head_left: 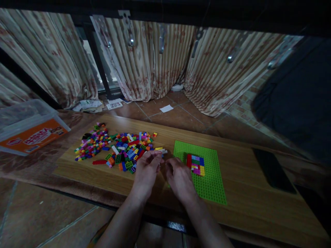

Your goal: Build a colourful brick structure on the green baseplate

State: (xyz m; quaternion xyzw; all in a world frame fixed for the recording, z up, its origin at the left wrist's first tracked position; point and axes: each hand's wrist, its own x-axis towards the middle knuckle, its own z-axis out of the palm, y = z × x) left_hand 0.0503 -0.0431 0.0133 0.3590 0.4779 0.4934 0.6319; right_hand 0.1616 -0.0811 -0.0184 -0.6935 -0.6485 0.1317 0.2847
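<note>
My left hand (pixel 146 172) hovers over the wooden board (pixel 240 193), fingers pinched together at the right edge of a pile of small coloured bricks (pixel 121 148); what the pinch holds is too small to name. My right hand (pixel 179 179) is curled just to its right, fingertips nearly meeting the left ones, at the left edge of a green baseplate (pixel 212 179). A small block of red, blue, pink and yellow bricks (pixel 196 164) is built on the baseplate beside my right hand.
A clear plastic box with an orange label (pixel 28 132) stands at the left. A dark phone (pixel 272 169) lies on the board's right end. Curtains (pixel 144 62) hang behind, with papers (pixel 89 105) on the tiled floor.
</note>
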